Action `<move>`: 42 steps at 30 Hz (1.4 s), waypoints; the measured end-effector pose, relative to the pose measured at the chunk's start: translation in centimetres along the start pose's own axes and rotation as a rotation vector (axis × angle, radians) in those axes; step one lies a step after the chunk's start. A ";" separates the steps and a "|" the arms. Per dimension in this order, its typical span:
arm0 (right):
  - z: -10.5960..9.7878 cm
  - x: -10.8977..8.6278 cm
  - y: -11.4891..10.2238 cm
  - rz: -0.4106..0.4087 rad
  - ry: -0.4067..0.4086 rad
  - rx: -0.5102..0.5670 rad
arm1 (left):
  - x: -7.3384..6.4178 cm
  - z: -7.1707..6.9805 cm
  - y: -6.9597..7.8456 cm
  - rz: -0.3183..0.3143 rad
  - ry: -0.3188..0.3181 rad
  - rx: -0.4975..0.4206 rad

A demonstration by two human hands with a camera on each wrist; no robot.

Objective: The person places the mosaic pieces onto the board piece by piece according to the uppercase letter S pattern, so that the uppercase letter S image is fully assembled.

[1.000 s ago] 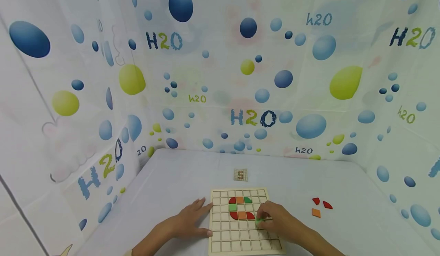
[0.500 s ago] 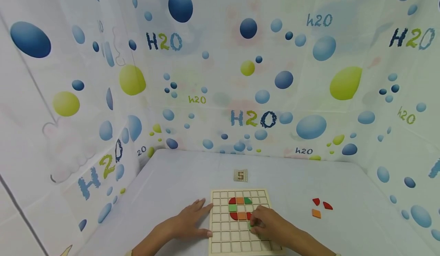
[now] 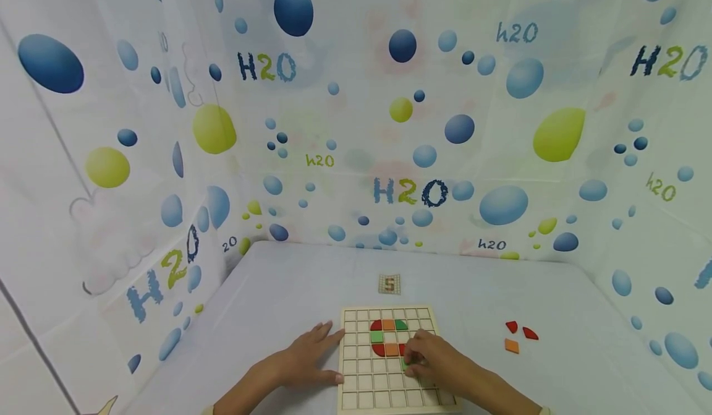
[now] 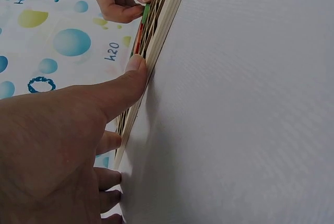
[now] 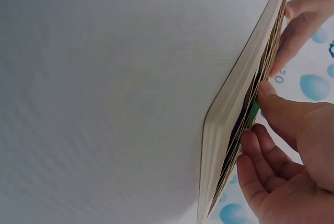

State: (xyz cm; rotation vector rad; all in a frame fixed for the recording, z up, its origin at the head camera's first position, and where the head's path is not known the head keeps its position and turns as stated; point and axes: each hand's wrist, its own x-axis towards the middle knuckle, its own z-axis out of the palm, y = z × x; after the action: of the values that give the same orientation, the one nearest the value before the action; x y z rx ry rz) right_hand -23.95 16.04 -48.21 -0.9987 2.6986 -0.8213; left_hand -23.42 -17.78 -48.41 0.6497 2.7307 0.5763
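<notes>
A wooden grid board [image 3: 364, 383] lies on the table with coloured tiles in its upper cells. Along the top run a red rounded tile [image 3: 376, 325], an orange square [image 3: 388, 325] and a green rounded tile [image 3: 401, 325]. Below come a light green square [image 3: 376, 337], then another red rounded tile, an orange one and a red one partly covered by fingers. My right hand [image 3: 439, 360] pinches a green tile [image 5: 253, 114] at the board's surface, just below that last red one. My left hand [image 3: 308, 356] rests at the left edge, thumb and fingers spread, thumb touching the frame.
Right of the board lie two loose red tiles [image 3: 530, 333] and an orange square tile [image 3: 512, 346]. Behind it is a small pattern card [image 3: 389, 284] with a brown figure. Bubble-printed curtains [image 3: 356, 124] stand around the table's back and sides.
My right hand has shifted a little left over the board with the green tile, bringing it below the last red tile. My left hand has stayed in place.
</notes>
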 end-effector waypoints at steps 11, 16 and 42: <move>-0.2 0.2 0.6 -0.111 0.015 0.013 | -0.1 -0.1 0.0 -0.009 -0.017 -0.009; -0.3 0.2 0.8 -0.099 -0.016 0.049 | 0.1 0.0 0.0 -0.013 -0.002 -0.016; -9.0 -7.3 8.5 0.257 0.249 0.055 | 0.0 -0.1 0.0 0.001 -0.005 -0.012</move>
State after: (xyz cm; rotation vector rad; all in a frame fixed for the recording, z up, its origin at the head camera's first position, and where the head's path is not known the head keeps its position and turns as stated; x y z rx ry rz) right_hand -25.96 30.06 -45.64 -0.5524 2.9071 -1.0185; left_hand -23.41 -17.79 -48.28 0.6484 2.7209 0.5896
